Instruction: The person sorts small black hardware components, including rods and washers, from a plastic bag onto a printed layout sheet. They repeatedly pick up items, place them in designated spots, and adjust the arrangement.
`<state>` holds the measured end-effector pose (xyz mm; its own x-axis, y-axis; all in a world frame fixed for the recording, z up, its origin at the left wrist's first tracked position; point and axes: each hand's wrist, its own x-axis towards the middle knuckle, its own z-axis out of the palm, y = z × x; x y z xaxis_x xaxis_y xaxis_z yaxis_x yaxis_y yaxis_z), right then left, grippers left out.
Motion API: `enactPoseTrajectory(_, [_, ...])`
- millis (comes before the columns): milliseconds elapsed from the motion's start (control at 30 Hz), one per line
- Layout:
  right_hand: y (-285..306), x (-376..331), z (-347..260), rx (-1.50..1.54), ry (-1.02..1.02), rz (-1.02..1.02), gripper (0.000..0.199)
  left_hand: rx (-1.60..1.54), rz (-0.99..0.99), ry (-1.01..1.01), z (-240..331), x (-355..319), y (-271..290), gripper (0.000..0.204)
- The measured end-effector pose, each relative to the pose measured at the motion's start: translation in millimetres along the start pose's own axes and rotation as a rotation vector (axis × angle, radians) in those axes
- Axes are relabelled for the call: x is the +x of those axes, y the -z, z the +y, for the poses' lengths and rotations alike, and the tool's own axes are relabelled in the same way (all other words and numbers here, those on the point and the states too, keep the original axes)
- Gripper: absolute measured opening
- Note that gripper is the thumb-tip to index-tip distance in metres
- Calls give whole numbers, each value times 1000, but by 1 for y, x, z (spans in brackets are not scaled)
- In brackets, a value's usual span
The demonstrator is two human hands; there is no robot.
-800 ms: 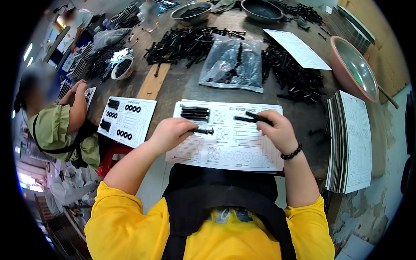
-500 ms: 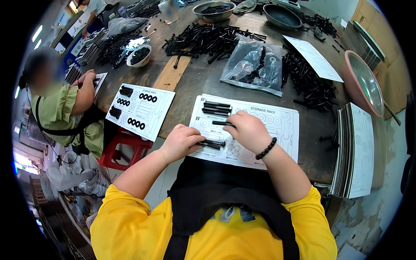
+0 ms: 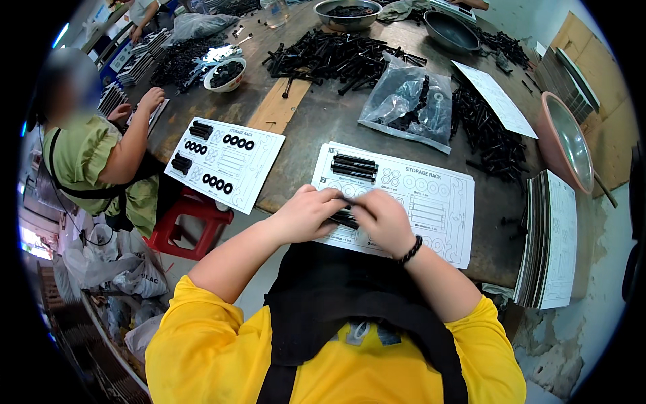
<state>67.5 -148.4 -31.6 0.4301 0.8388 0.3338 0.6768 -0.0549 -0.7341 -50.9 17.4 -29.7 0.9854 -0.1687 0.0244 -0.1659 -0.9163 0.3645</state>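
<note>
Right hand [image 3: 385,219] is shifting toward left hand [image 3: 308,214] | both are curling over black bolts [image 3: 346,217] lying on printed card [image 3: 439,184] | grips looking narrow; contents: cannot tell

A workshop for hand work on small metal hardware.
Indicative features: a long, scuffed work table [image 3: 323,118] bearing loose heaps of black bolts [image 3: 336,57], with a steel basin [image 3: 348,25] of dark parts; a thick stack of printed cards [image 3: 555,236]; a co-worker in green [image 3: 91,151] seated alongside; a red plastic stool [image 3: 192,229]; and a worn wall with peeling paint [image 3: 553,360].
</note>
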Motion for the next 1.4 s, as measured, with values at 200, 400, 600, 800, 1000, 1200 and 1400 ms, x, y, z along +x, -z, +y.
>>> enactPoseTrajectory(200, [-16, -25, -7, -343, 224, -41, 20, -106, 38, 64, -11, -4, 3, 40])
enactPoseTrajectory(400, [-30, -28, 3, 530, -285, 267, 30, -88, 82, 107, 3, -11, -1, 54])
enactPoseTrajectory(600, [-55, -30, -4, 1175, -284, 343, 48, -70, 161, 103, 10, -9, -6, 53])
enactPoseTrajectory(800, [-6, -33, 14, 394, -216, 78, 28, -18, 103, 102, 11, -7, -2, 52])
enactPoseTrajectory(1000, [7, -30, -1, -301, 314, -131, 14, -65, 19, 43, -3, -7, 8, 53])
enactPoseTrajectory(1200, [2, -22, -4, -533, 392, -258, 3, 218, -228, -201, -17, 11, 41, 34])
enactPoseTrajectory(1400, [1, -25, 3, -529, 476, -262, 4, 566, -356, -478, -10, 34, 47, 6])
